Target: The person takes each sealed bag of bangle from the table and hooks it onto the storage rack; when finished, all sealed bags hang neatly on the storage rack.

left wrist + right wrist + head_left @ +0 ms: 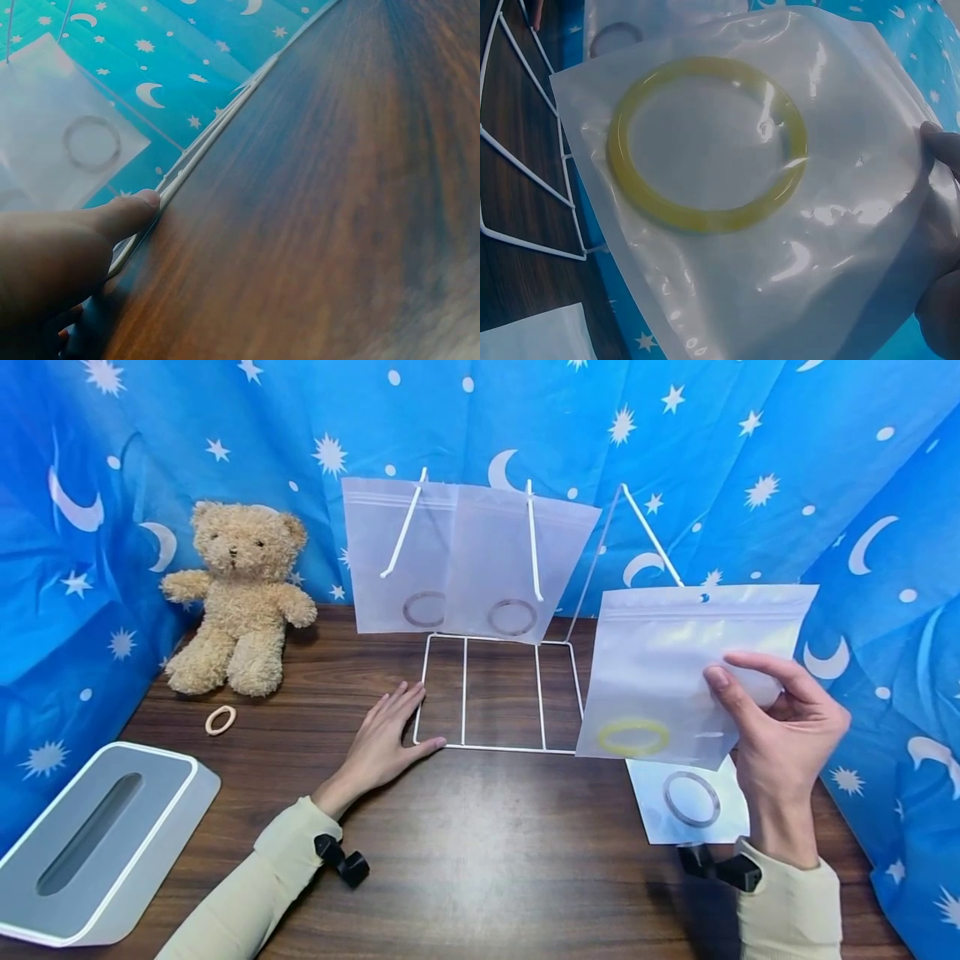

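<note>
Fingers of the right hand (791, 727) pinch a bag (660, 668), frame right, its hole (705, 598) above them near the white prong (654, 537); the left hand (386, 727), outstretched, touches the rack (504, 748).

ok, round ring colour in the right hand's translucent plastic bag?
Yellow ring, clearest in the right wrist view.

No readable text or labels anywhere
</note>
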Tool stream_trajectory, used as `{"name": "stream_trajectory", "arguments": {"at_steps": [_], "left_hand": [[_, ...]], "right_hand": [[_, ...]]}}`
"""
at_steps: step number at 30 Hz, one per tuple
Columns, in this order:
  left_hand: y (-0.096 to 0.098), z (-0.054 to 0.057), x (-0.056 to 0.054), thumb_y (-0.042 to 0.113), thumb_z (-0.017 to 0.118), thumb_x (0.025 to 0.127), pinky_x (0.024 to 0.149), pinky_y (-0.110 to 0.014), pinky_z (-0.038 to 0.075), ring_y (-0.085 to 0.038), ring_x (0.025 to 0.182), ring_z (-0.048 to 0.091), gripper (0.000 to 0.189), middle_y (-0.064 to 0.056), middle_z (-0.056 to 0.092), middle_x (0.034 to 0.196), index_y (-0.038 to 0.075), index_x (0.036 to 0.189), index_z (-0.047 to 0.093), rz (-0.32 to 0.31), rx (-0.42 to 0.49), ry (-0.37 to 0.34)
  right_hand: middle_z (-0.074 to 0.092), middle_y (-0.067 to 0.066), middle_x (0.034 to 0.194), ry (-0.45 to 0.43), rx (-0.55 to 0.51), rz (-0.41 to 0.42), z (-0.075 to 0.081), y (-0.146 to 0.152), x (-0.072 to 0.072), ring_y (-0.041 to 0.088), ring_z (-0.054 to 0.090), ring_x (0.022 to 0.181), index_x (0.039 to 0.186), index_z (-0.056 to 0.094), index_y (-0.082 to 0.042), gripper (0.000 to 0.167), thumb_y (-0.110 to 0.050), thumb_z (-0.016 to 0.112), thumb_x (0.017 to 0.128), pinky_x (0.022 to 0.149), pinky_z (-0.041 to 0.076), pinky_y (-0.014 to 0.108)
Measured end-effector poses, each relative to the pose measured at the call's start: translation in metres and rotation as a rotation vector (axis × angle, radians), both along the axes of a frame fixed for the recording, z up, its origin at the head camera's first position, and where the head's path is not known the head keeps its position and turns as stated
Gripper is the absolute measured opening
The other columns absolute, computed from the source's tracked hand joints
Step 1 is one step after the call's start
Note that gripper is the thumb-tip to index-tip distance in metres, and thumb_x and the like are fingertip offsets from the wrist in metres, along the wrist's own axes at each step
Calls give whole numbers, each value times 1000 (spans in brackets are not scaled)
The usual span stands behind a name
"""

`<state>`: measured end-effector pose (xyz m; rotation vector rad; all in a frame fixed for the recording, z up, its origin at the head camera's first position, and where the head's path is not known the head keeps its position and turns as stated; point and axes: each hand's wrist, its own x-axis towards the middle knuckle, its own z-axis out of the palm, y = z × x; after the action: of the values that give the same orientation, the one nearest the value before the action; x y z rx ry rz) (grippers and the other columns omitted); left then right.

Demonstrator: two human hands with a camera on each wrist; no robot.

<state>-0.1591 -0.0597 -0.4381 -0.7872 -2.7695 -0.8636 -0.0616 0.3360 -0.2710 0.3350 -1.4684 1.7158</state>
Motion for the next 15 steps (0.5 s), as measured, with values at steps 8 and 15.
{"name": "stream_trajectory", "arguments": {"at_steps": [8, 15], "left_hand": [[0, -1, -1, 58, 65, 88, 117, -48, 13, -28, 146, 21, 88, -10, 34, 156, 2, 150, 36, 6, 1, 2], [0, -2, -2, 60, 64, 87, 117, -48, 12, -28, 146, 21, 89, -10, 34, 156, 2, 150, 37, 6, -10, 9]], "right_hand": [[66, 32, 100, -15, 29, -18, -3, -1, -8, 34, 70, 93, 102, 61, 26, 33, 22, 74, 71, 75, 57, 34], [68, 29, 99, -51, -2, -39, -9, -6, -24, 31, 71, 91, 102, 63, 23, 32, 19, 75, 73, 75, 58, 31]]}}
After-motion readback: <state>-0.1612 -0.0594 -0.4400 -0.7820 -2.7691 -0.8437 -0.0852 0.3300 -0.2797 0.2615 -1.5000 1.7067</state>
